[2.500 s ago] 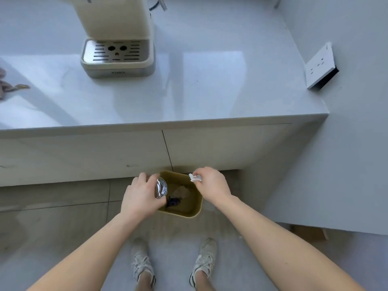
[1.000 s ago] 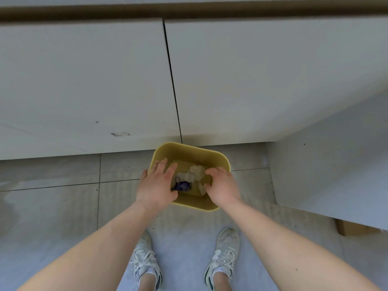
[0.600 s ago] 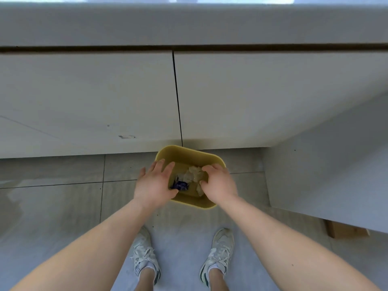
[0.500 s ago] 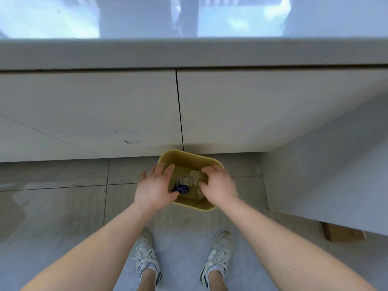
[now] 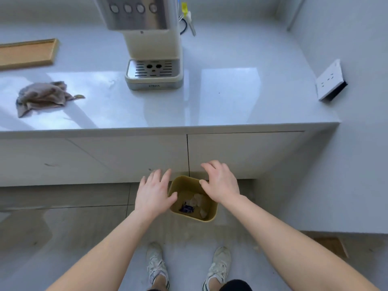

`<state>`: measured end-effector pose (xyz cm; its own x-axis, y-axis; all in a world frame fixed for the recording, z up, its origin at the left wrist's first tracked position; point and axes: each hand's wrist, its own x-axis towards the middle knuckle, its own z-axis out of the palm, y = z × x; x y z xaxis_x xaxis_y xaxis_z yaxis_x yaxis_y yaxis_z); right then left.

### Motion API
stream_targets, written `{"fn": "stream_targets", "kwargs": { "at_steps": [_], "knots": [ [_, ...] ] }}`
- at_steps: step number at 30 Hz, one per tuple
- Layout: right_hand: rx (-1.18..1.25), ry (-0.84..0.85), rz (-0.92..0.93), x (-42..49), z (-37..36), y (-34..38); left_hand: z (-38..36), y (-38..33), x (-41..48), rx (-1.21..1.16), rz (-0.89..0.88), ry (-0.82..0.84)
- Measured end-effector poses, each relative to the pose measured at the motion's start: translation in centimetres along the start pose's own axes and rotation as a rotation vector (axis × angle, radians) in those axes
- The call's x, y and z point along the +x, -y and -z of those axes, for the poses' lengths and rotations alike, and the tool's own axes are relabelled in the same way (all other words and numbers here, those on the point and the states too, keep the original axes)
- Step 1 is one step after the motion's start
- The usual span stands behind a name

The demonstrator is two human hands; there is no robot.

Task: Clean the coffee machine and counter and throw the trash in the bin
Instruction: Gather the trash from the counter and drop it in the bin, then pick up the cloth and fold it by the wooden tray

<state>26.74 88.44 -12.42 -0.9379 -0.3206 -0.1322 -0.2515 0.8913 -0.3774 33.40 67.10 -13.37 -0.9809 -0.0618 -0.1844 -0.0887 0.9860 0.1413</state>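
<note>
Lower centre of the frame: left hand point(image 5: 154, 192) and right hand point(image 5: 220, 183), both empty, palms down, fingers loosely spread, above the yellow bin point(image 5: 184, 183) on the tiled floor. Left hand over the bin's left rim, right hand over its upper right corner; touching the rim or just above it, cannot tell. Inside the bin: pale crumpled trash point(image 5: 197, 199) and a dark blue wrapper point(image 5: 185, 209). Upper centre: coffee machine point(image 5: 153, 49), upright on the grey worktop point(image 5: 231, 97). Left on the worktop: crumpled grey-brown cloth point(image 5: 42, 97), well apart from the machine. Upper left: wooden tray point(image 5: 27, 53).
</note>
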Motion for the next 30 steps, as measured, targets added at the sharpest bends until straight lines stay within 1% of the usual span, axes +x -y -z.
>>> {"fn": "stream_targets", "kwargs": {
  "at_steps": [6, 10, 14, 20, 26, 30],
  "knots": [
    [-0.003, -0.047, 0.028, 0.9, 6.0, 1.7, 5.7, -0.9, 0.4, -0.025, -0.025, -0.072],
    [-0.058, -0.019, 0.064, 1.1, 8.8, 2.6, 8.8, -0.6, 0.8, -0.037, -0.022, -0.114],
    [-0.13, 0.008, 0.143, 1.8, 11.6, 4.2, 12.6, 0.4, 1.2, -0.003, 0.001, -0.181],
    [-0.158, -0.038, 0.215, 4.5, 15.9, 7.7, 18.3, 2.0, 1.4, 0.037, 0.077, -0.268],
    [-0.172, -0.076, 0.266, 7.1, 18.9, 11.4, 22.4, 4.4, 1.3, 0.04, 0.173, -0.324],
    [-0.164, -0.109, 0.343, 8.6, 20.1, 14.6, 24.5, 6.4, 1.3, 0.013, 0.218, -0.384]
  ]
}}
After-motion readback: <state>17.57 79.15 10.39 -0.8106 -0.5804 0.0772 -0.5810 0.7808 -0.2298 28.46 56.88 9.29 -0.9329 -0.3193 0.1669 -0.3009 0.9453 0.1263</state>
